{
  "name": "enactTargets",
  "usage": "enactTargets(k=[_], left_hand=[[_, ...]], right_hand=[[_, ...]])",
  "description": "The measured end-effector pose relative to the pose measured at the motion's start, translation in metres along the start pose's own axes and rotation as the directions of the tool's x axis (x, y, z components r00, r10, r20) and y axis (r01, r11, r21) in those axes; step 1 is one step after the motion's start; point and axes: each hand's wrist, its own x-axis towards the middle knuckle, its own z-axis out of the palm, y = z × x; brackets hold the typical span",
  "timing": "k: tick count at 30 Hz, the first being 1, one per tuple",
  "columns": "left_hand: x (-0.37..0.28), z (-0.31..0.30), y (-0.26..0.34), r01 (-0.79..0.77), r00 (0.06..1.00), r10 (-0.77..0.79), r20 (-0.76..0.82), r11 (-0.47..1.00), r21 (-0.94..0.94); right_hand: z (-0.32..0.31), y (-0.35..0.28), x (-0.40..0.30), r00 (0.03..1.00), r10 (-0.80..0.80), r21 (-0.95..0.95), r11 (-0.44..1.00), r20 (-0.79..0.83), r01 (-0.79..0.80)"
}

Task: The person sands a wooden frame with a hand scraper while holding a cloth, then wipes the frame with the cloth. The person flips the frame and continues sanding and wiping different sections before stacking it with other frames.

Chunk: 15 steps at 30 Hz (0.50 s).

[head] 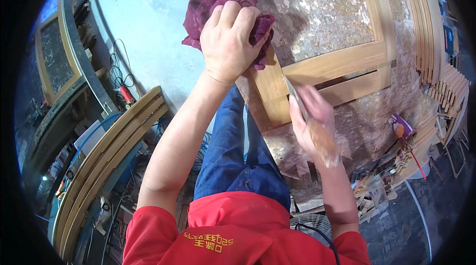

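My left hand (230,43) grips a crumpled maroon cloth (196,17) and rests with it on the near stile of a light wooden frame (334,63). Below and to the right, my right hand (316,107) is closed around a wooden-handled bladed tool (321,140), perhaps a scraper or chisel. Its thin metal blade points away from me, its tip at the frame's corner joint, where a rail meets the stile. I cannot tell whether the tip touches the wood. The frame lies flat on a worn, paint-spotted work table (368,116); motion blurs the right hand and tool handle.
Long wooden strips (108,170) are stacked at the left, beside a cable with a red connector (126,94). More wooden pieces (424,23) line the table's right side. A purple packet (401,127) stands at the right edge. A fan guard (312,224) is close by my waist.
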Motion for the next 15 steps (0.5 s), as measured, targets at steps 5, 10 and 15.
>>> enactTargets(k=[5,10,15], left_hand=[[-0.004,0.007,-0.001,0.013,0.999,-0.014,-0.048,1.0,-0.018],[-0.002,0.007,-0.001,-0.003,0.998,0.0,-0.058,0.999,-0.047],[-0.002,0.006,-0.002,0.004,0.999,-0.007,-0.049,0.998,-0.062]], right_hand=[[0.004,0.001,0.005,0.999,-0.035,-0.153,0.988,0.003,0.035],[0.002,-0.007,0.003,0.994,-0.108,-0.034,0.994,-0.03,0.107],[-0.006,-0.015,-0.009,0.999,0.009,0.037,0.999,-0.046,-0.007]])
